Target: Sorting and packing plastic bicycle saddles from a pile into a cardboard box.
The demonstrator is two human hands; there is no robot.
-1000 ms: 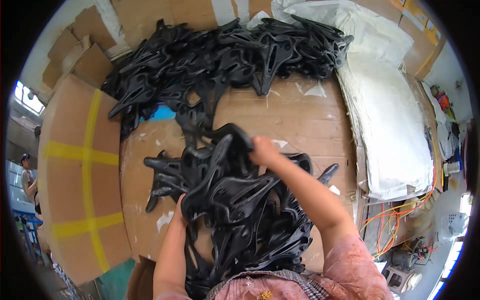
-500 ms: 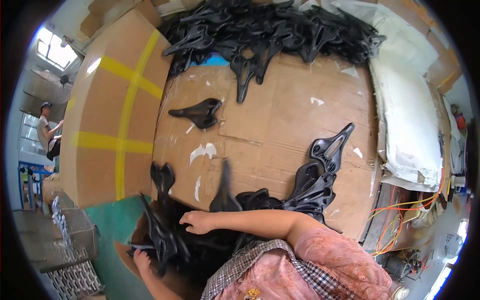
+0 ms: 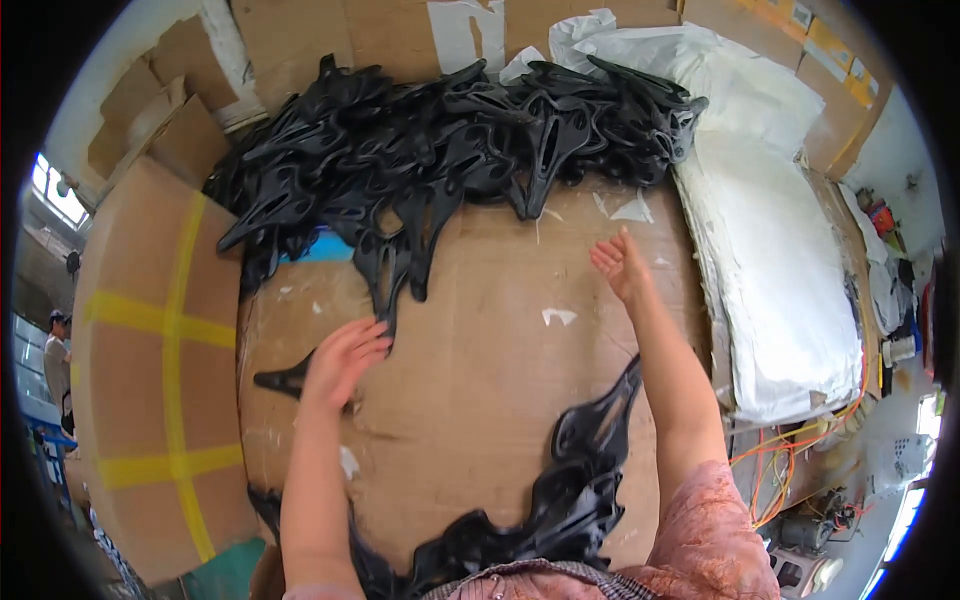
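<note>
My left hand (image 3: 345, 362), fingers stretched out, hovers over or at the narrow tip of a black plastic bicycle saddle shell (image 3: 388, 272); contact cannot be made out. Partly behind that hand lies another black saddle shell (image 3: 284, 380). My right hand (image 3: 620, 266) is raised above the cardboard-covered table (image 3: 500, 330), fingers extended and holding nothing. Beyond both hands, a wide heap of black saddle shells (image 3: 440, 140) spreads along the far edge. A nearer row of saddle shells (image 3: 580, 490) lies close to my body.
A large cardboard box (image 3: 130, 400) with yellow tape stands on the left. White sheeting (image 3: 780, 290) covers a stack on the right, with orange cables (image 3: 780, 470) below it. A person (image 3: 57, 360) is far off at the left.
Both hands have left the dark box near my body, where my left hand was at a saddle shell, and reached forward over the table. My view has shifted toward the far heap.
</note>
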